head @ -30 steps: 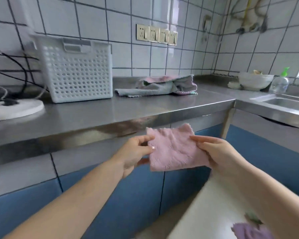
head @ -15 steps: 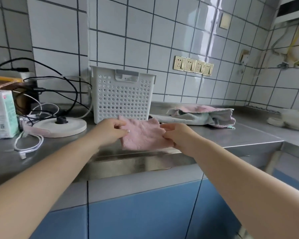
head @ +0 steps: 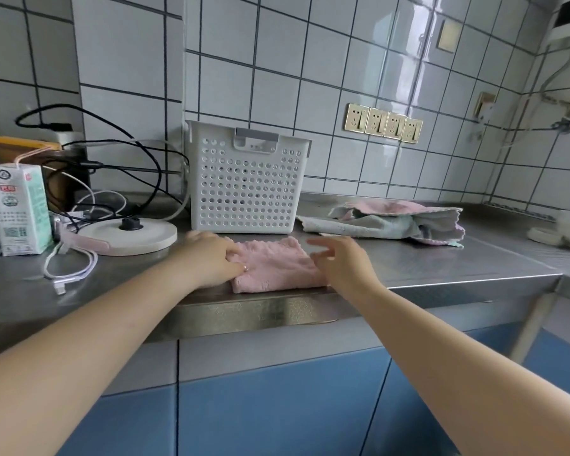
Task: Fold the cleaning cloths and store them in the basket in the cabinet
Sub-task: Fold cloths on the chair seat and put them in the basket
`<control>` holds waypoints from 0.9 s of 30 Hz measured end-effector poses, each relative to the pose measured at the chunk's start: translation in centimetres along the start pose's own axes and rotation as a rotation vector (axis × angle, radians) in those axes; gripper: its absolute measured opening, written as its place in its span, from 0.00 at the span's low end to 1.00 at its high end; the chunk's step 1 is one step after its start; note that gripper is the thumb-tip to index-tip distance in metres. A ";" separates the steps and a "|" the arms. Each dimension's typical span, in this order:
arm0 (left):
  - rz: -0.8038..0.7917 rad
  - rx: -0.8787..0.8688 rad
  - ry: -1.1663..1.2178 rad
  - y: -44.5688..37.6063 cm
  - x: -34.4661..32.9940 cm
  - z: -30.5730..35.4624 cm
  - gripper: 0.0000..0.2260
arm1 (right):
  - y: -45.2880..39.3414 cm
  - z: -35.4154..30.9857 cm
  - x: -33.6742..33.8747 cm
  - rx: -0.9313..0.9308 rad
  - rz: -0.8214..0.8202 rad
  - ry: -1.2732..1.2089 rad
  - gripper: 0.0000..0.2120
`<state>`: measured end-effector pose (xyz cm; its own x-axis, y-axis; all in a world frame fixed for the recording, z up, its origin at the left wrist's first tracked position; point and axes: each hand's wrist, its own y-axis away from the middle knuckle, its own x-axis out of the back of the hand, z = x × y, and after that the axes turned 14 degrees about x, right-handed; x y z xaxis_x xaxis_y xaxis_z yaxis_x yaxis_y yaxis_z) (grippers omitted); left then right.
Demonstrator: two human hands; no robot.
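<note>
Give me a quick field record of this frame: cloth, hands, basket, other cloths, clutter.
surface: steel counter
pink cloth: lying flat near the counter's front edge, in front of the basket
left hand: resting on the cloth's left edge, fingers relaxed
right hand: at the cloth's right edge, fingers spread, no grip
basket: white, perforated, upright on the counter by the wall
other cloths: loose unfolded pile right of the basket
clutter: carton, kettle base, cables at left

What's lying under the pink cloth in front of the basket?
The pink cloth lies flat on the steel counter, with the left hand and right hand on its ends. Anything beneath the cloth is covered and cannot be seen.
</note>
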<state>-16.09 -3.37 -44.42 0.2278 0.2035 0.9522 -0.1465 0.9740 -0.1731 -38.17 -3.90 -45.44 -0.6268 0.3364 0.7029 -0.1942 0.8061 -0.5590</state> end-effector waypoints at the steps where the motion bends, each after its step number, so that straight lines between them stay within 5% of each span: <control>1: 0.079 -0.031 0.028 0.2 0.2 0.2 0.15 | 0.1 -0.2 0.4 0.022 0.089 -0.040 0.14; 4: 0.194 -0.166 0.211 1.3 0.4 1.7 0.07 | 0.8 -0.9 1.8 0.064 0.202 -0.110 0.12; 11: 0.146 -0.366 0.406 4.6 -0.5 8.4 0.07 | 6.2 0.3 8.2 -0.007 0.291 -0.209 0.12; 23: -0.576 -0.772 0.494 22.1 -19.4 25.8 0.06 | 38.5 12.6 17.6 -0.730 0.298 0.255 0.09; 27: -0.754 -0.768 0.404 26.8 -26.6 28.2 0.07 | 47.2 14.7 15.2 -0.990 0.102 0.340 0.11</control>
<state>-53.24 14.50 -67.31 0.3205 -0.5748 0.7529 0.7521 0.6376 0.1666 -67.97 32.06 -67.63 -0.3306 0.4201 0.8451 0.6469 0.7529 -0.1212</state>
